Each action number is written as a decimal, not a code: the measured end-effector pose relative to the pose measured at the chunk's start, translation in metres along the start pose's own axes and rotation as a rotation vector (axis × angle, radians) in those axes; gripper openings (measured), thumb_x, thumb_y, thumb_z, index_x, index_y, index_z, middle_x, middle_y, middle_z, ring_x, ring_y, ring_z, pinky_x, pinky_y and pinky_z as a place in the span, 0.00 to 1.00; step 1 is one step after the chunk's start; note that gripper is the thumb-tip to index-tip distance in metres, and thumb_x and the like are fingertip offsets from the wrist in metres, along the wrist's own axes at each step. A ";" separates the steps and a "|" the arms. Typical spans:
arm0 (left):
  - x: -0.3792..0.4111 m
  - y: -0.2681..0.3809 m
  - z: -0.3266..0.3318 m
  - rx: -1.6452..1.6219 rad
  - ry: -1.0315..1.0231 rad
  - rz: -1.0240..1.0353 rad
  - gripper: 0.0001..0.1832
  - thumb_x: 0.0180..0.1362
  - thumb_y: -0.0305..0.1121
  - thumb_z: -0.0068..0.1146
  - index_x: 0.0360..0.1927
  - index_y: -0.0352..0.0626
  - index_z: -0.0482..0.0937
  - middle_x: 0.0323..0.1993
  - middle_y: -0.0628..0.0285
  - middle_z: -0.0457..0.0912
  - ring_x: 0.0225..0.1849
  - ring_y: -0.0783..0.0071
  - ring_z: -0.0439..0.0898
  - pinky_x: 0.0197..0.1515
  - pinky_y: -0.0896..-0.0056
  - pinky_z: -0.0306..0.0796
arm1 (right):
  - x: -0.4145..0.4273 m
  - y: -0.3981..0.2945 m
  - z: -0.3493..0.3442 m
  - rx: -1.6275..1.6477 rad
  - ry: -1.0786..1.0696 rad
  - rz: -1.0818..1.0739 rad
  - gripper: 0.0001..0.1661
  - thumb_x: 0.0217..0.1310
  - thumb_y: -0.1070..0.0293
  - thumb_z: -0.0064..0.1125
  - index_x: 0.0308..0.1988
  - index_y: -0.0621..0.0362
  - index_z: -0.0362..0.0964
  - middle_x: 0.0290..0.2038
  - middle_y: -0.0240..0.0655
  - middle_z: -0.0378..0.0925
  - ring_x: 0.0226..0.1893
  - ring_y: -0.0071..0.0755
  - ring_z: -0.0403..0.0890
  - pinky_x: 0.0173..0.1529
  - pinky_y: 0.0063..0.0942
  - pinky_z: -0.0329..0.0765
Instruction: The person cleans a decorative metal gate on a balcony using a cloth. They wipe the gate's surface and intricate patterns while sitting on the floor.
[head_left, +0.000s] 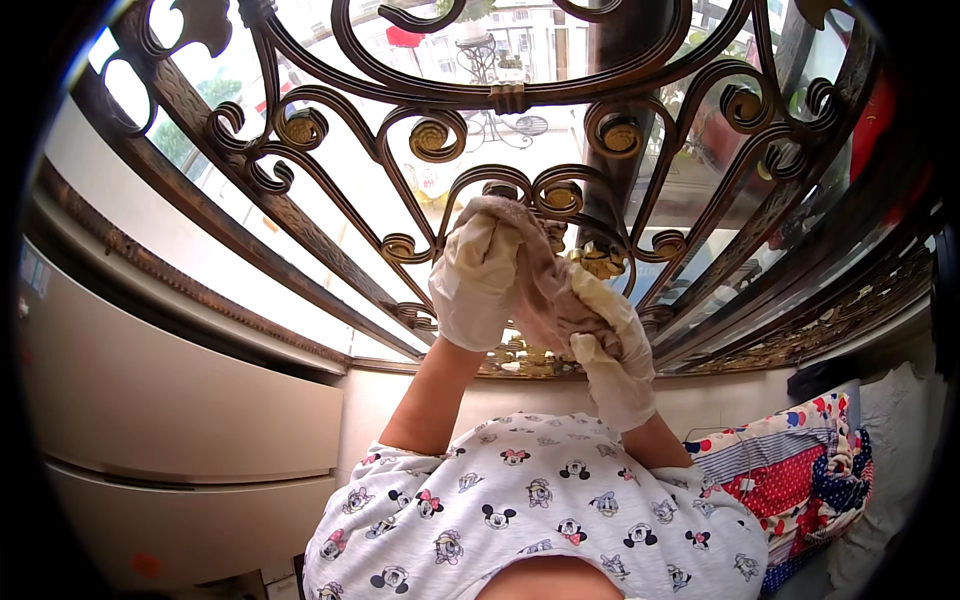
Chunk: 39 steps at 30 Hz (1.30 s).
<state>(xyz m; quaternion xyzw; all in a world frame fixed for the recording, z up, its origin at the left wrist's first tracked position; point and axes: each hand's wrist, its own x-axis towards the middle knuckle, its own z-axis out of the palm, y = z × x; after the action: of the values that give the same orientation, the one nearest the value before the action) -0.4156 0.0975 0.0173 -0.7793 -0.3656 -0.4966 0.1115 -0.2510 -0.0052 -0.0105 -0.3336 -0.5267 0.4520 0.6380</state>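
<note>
A damp-looking, pinkish-brown cloth (551, 292) stretches between my two gloved hands. My left hand (478, 281), in a whitish glove, grips its upper end close against a scroll of the dark wrought-iron grille (510, 97). Lower and to the right, my right hand (619, 352) pinches the other end between thumb and fingers, in a similar glove. Just above the right hand is a gold-coloured flower ornament (598, 259) on the grille. The fingertips of my left hand are hidden by the glove's folds and the cloth.
A beige refrigerator-like cabinet (187, 390) stands at the left. Colourful patterned fabric (787, 465) lies at the right, with a thin cable over it. Behind the grille, glass shows a bright area with a plant stand (480, 64). A gilded lattice (847, 315) runs along the lower right.
</note>
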 end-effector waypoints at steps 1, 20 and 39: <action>-0.005 -0.004 0.005 -0.275 0.058 -0.125 0.13 0.54 0.20 0.59 0.43 0.42 0.76 0.41 0.61 0.73 0.40 0.64 0.75 0.43 0.70 0.72 | -0.001 -0.001 0.001 0.012 -0.012 -0.019 0.37 0.57 0.88 0.51 0.66 0.53 0.66 0.55 0.23 0.67 0.35 0.09 0.62 0.39 0.09 0.64; -0.070 -0.009 0.090 0.275 -0.101 0.134 0.20 0.65 0.45 0.49 0.58 0.52 0.75 0.58 0.62 0.73 0.61 0.60 0.71 0.63 0.60 0.66 | -0.001 0.000 -0.011 0.047 0.235 -0.062 0.38 0.66 0.62 0.60 0.67 0.70 0.58 0.65 0.45 0.65 0.65 0.35 0.68 0.68 0.29 0.64; -0.118 -0.017 0.132 -0.435 0.433 -0.568 0.23 0.63 0.42 0.55 0.59 0.46 0.69 0.61 0.62 0.70 0.65 0.67 0.68 0.66 0.63 0.64 | 0.016 0.053 -0.016 -0.550 -0.148 0.047 0.44 0.70 0.44 0.46 0.67 0.72 0.54 0.65 0.50 0.64 0.64 0.41 0.68 0.69 0.36 0.60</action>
<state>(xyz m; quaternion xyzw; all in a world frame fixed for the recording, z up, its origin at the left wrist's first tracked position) -0.3642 0.1264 -0.1499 -0.5307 -0.4206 -0.7255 -0.1227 -0.2471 0.0302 -0.0553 -0.4723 -0.6667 0.3299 0.4729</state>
